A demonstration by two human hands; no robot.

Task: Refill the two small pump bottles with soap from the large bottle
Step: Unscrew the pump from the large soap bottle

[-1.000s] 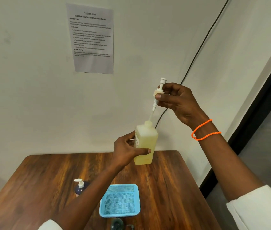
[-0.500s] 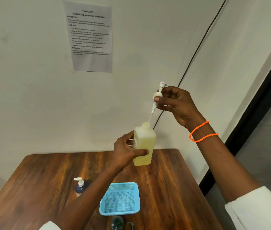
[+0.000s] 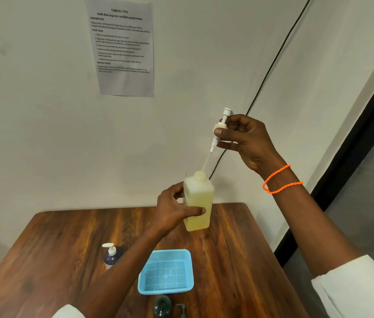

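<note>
My left hand grips the large bottle of pale yellow soap, held upright in the air above the far part of the table. My right hand holds a white pump head above it, its long dip tube slanting down to the bottle's open neck. A small dark blue pump bottle with a white pump stands on the table at the left. A dark green bottle and a dark pump lie at the near edge, partly cut off.
A light blue mesh basket sits on the wooden table near the front. An instruction sheet hangs on the wall behind, and a black cable runs down it. The table's right edge drops off beside a dark door frame.
Both hands hold their grips almost unchanged; my right hand sits slightly lower with the pump. Most of the shift in the picture comes from my head moving.
</note>
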